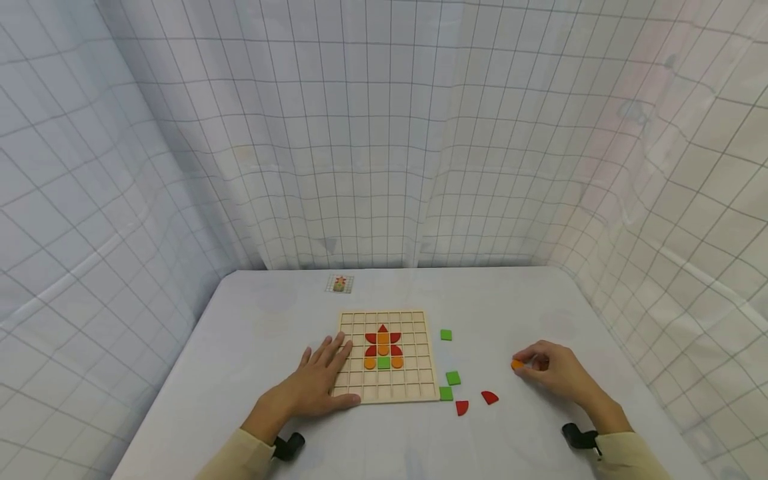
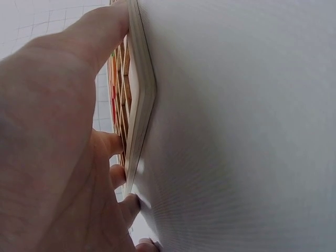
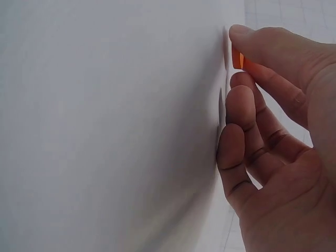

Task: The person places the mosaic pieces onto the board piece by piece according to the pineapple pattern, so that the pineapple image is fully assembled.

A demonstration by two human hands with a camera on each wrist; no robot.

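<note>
A pale wooden grid board [image 1: 414,375] lies on the table, seen edge-on in the left wrist view. My left hand [image 1: 315,383] rests at its left side with fingers straight and spread, the thumb at the near left corner. Set in the board's cells are red pieces, orange pieces and one green square [image 1: 383,363], forming a symmetrical figure. Well to the right of the board, my right hand [image 1: 557,372] pinches a small orange piece [image 3: 238,58] between thumb and index finger, close above the tabletop. Its exact shape is mostly covered by the fingers.
Loose green squares [image 1: 453,378] and two red quarter-circle pieces [image 1: 489,397] lie between the board and my right hand. Behind the board is a small picture card [image 1: 340,284] with a printed figure. White checked curtains [image 1: 384,167] enclose the table's back and sides.
</note>
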